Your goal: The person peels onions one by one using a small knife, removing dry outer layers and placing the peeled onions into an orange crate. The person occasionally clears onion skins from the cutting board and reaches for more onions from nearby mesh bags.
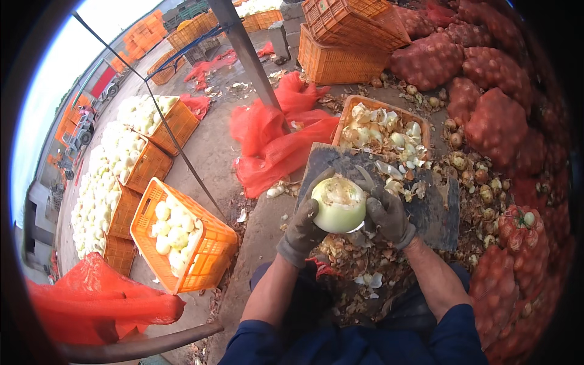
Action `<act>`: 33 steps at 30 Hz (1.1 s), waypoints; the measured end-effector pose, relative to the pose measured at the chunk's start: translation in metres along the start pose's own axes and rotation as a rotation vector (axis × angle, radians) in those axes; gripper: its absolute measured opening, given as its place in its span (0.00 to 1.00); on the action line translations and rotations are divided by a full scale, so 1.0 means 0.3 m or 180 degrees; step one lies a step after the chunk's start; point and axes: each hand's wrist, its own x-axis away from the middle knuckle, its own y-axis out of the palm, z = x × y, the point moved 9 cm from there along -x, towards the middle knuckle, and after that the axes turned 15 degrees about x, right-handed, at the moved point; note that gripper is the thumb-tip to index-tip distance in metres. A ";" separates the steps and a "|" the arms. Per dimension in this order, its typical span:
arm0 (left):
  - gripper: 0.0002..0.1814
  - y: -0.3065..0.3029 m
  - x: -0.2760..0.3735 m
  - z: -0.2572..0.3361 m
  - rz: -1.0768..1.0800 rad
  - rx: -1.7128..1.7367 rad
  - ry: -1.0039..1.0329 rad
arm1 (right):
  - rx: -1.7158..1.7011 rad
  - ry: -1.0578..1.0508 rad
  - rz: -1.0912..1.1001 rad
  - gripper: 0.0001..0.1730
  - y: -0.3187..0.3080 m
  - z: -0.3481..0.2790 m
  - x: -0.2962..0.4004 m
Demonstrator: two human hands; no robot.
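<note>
Both my hands wear dark, dirty work gloves. A large pale-green peeled onion (339,204) is held above a dark worn board (328,157). My left hand (308,219) grips its left side. My right hand (388,210) is against its right side, with a curved blade (365,175) rising beside the fingers; the blade's handle is hidden. Onion skins and cut pieces (390,171) lie on the board's right part. Just beyond the board stands an orange crate (347,108) with skins and onion pieces in it.
An orange crate (214,258) of peeled onions tilts at left, with more filled crates (148,164) behind. Red mesh netting (273,132) lies around a metal post (251,54). Full red mesh sacks (495,116) are piled at right, beside loose unpeeled onions (481,175). Stacked crates (342,59) stand ahead.
</note>
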 end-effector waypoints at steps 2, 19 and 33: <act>0.55 0.029 -0.006 0.004 0.0009 -0.0030 0.0000 | 0.0970 -0.0958 0.0428 0.27 -0.042 -0.092 -0.009; 0.42 0.058 0.264 0.116 -0.0191 0.1146 0.0121 | 0.3621 -0.0780 0.0550 0.34 0.019 -0.025 -0.030; 0.45 -0.697 1.377 1.331 0.3813 -0.4530 0.1773 | 0.3535 -0.0082 0.0025 0.30 0.122 0.235 -0.054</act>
